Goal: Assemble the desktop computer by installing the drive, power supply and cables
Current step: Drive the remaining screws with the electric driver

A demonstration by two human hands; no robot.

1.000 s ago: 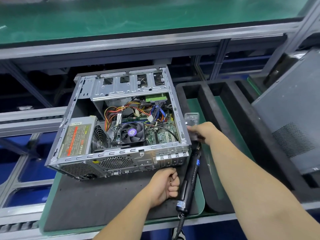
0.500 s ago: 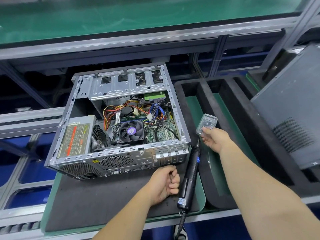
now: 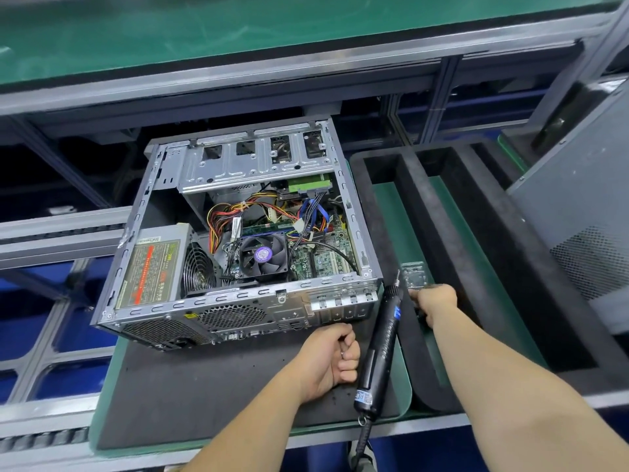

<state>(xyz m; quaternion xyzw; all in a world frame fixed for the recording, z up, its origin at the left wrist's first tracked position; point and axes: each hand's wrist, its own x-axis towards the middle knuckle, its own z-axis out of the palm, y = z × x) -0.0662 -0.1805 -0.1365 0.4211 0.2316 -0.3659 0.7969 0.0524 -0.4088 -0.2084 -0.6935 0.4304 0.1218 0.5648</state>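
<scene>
The open desktop case (image 3: pixel 238 301) lies on a black mat. Inside it I see the power supply (image 3: pixel 151 270) at the left, the CPU fan (image 3: pixel 262 255) in the middle, bundled coloured cables (image 3: pixel 238 212) and a green-boarded drive (image 3: pixel 308 182) under the metal bay. My left hand (image 3: pixel 328 361) rests on the mat as a fist, just below the case's rear right corner, with nothing visible in it. My right hand (image 3: pixel 434 299) pinches a small clear plastic box (image 3: pixel 413 275) over the foam tray to the right. An electric screwdriver (image 3: pixel 377 352) lies between the hands.
A black foam tray (image 3: pixel 452 233) with long green-floored slots sits right of the case. A grey perforated side panel (image 3: pixel 585 233) leans at the far right. Metal conveyor rails (image 3: pixel 61 233) run on the left, and a green shelf (image 3: pixel 238 28) spans the back.
My right hand carried the clear box from beside the case's right wall rightward and down to the foam tray. The left fist and the screwdriver have stayed put.
</scene>
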